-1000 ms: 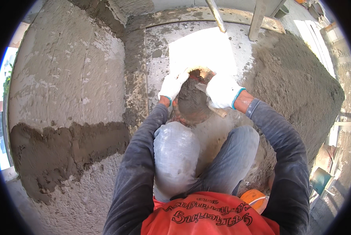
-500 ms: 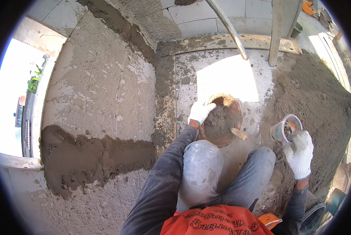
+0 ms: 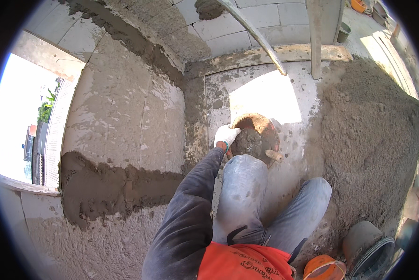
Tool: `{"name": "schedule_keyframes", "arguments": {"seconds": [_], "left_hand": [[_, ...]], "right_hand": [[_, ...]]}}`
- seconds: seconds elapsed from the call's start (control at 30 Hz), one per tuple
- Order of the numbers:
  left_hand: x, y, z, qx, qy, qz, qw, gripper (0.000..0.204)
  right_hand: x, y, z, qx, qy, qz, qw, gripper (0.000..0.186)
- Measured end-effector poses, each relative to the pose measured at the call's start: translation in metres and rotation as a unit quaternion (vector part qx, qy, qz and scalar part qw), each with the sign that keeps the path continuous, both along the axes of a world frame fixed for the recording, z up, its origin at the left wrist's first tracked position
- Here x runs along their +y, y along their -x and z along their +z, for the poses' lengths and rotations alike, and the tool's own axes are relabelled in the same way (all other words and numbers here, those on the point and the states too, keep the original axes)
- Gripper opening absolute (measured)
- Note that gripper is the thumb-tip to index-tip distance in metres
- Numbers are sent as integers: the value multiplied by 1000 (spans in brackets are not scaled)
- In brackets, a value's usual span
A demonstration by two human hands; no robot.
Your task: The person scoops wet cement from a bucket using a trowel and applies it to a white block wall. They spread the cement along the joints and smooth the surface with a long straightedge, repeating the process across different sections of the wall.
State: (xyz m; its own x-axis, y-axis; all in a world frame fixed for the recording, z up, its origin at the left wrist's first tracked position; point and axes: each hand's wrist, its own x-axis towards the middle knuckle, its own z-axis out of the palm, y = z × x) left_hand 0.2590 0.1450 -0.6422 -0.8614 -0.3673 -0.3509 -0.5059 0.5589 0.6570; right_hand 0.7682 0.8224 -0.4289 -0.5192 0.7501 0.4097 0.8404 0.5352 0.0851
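Note:
My left hand (image 3: 226, 135), in a white glove, grips the left rim of a round, mortar-caked orange basin (image 3: 271, 129). Wet grey mortar (image 3: 249, 142) fills much of it, and a tool's wooden handle (image 3: 274, 155) sticks out over its right side; the rest of the tool is hidden. The basin sits on a spattered pale floor board (image 3: 300, 100), partly in bright sunlight, just beyond my knees (image 3: 240, 196). My right hand is out of view.
Sandy grey mix (image 3: 363, 130) is heaped at the right. Buckets (image 3: 366, 247) and an orange container (image 3: 324, 268) stand at lower right. A wooden post (image 3: 315, 42) and slanted pole (image 3: 261, 39) rise beyond the basin. A part-plastered wall (image 3: 118, 112) with a window opening stands left.
My right hand left the basin and tool handle, appeared at right holding a clear plastic tub, and is now out of view with it. My left hand stays at the rim.

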Motion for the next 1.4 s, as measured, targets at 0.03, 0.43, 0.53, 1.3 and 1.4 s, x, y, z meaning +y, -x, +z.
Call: {"name": "schedule_keyframes", "arguments": {"seconds": [0.03,0.43,0.53,1.3,1.4], "left_hand": [[-3,0,-3,-1,-6,7,1000,42],[-5,-4,-33,47,4,-3,999,40],[-18,-9,-47,38,-29,39,998,41],[50,-28,-14,44,-27,13,999,37],[40,-39,-24,66,5,31,997,37]], "right_hand": [[10,-18,-17,-18,9,-33,999,44],[123,-136,-185,-39,183,-44,981,34],[116,-114,-194,-55,201,-67,976,35],[-404,490,-239,-418,316,534,664,57],[-429,481,-266,-435,310,539,651,45]]}}
